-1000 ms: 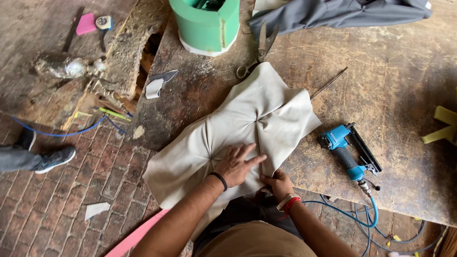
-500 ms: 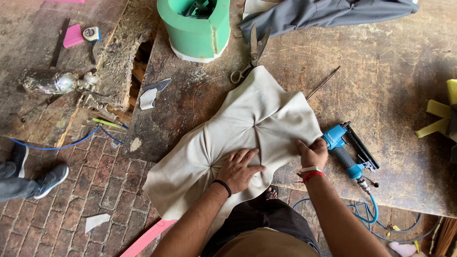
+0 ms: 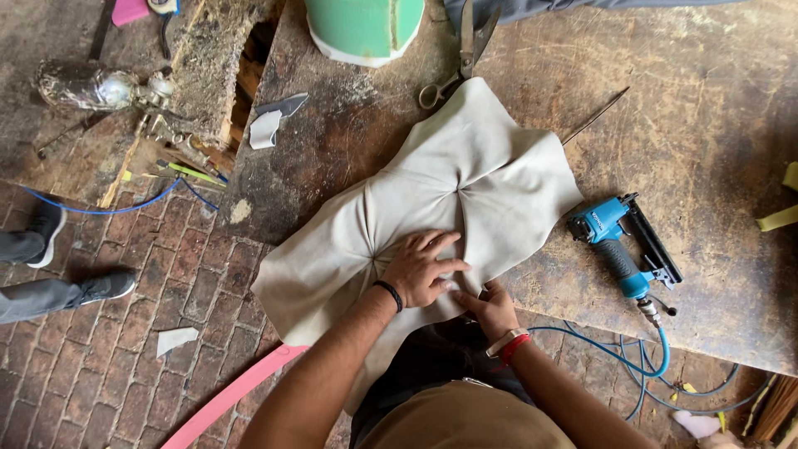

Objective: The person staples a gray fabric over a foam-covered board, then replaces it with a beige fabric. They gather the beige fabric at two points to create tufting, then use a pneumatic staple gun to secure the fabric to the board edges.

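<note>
The right hand (image 3: 492, 306) has come back from beside the blue pneumatic stapler (image 3: 622, 249), where it lay half a second ago, and now sits at the near edge of the beige tufted cover (image 3: 453, 187), just beside the left hand (image 3: 424, 268). The left hand has stayed where it was.

In the head view, the left hand lies flat on the cover with fingers spread, pressing the cloth down next to a gathered tuft. The right hand's fingers curl onto the cover's near hem; whether they pinch the fabric cannot be told. The cover is a smooth, matte, leather-like sheet, puckered into radiating folds at two points, and spreads across the near edge of the counter (image 3: 715, 125), one corner hanging over the brick floor (image 3: 150, 349). The counter is worn, stained wood with a rough, chipped edge on the left. The stapler is glossy blue plastic with a black magazine and a blue hose (image 3: 657, 357) looping below. Steel scissors (image 3: 455, 58) touch the cover's far edge beside a round green tub (image 3: 362, 25). A thin metal rod (image 3: 594, 116) lies slanted near the cover's far right corner. A pink strip (image 3: 233, 395) crosses the floor.
</note>
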Action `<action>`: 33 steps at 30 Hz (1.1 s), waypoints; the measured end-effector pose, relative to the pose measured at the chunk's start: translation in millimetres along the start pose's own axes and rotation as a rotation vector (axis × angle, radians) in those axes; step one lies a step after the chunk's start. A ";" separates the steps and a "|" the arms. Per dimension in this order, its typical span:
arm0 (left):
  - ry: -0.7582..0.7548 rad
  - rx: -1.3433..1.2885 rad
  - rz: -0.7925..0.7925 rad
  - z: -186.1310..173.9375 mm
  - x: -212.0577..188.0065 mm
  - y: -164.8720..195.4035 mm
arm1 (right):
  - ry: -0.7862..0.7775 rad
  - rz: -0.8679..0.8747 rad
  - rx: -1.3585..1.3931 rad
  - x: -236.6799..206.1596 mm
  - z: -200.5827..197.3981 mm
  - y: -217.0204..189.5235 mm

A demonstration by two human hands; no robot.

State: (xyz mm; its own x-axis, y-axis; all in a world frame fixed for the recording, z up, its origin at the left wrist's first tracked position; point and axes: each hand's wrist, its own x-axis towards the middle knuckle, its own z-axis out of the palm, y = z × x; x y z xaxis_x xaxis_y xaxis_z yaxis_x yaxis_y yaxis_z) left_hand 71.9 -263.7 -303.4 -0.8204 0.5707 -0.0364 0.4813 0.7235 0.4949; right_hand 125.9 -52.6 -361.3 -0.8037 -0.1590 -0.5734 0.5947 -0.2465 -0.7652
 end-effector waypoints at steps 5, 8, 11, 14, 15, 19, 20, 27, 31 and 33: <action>-0.011 0.000 0.045 -4.1 -3.0 1.1 | 0.092 -0.035 0.151 -8.2 0.4 19.5; 0.008 0.039 0.067 -1.2 -3.8 4.9 | 0.075 -0.032 0.230 -7.0 -5.4 27.7; 0.010 0.039 0.025 5.1 -4.7 8.8 | 0.075 -0.028 0.187 -3.0 -9.0 30.9; 0.006 0.088 0.039 11.8 -2.7 9.8 | 0.065 0.004 0.183 -1.7 -11.1 28.3; -0.007 0.116 0.030 13.3 -1.8 9.7 | 0.056 0.021 0.194 -2.2 -11.3 26.5; -0.038 0.160 0.002 16.0 -0.5 11.2 | 0.088 0.146 0.204 -6.4 -9.8 22.1; -0.033 0.154 0.003 15.6 -0.6 11.8 | 0.121 0.123 0.120 -6.6 -8.8 22.0; -0.105 0.153 -0.056 7.5 1.1 17.0 | 0.172 0.070 0.008 0.6 -9.0 24.4; -0.145 0.244 -0.035 7.6 5.1 18.2 | 0.092 0.144 -0.092 3.9 -20.0 24.5; -0.105 0.263 -0.023 7.6 6.4 17.7 | 0.028 0.268 0.001 6.1 -24.3 22.2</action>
State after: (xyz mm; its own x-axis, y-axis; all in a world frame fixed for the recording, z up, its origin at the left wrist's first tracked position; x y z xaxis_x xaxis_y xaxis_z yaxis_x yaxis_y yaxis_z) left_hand 77.5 -244.3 -301.5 -0.8020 0.5804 -0.1411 0.5381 0.8047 0.2509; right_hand 134.7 -35.8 -388.9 -0.6167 -0.1925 -0.7633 0.7861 -0.2001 -0.5848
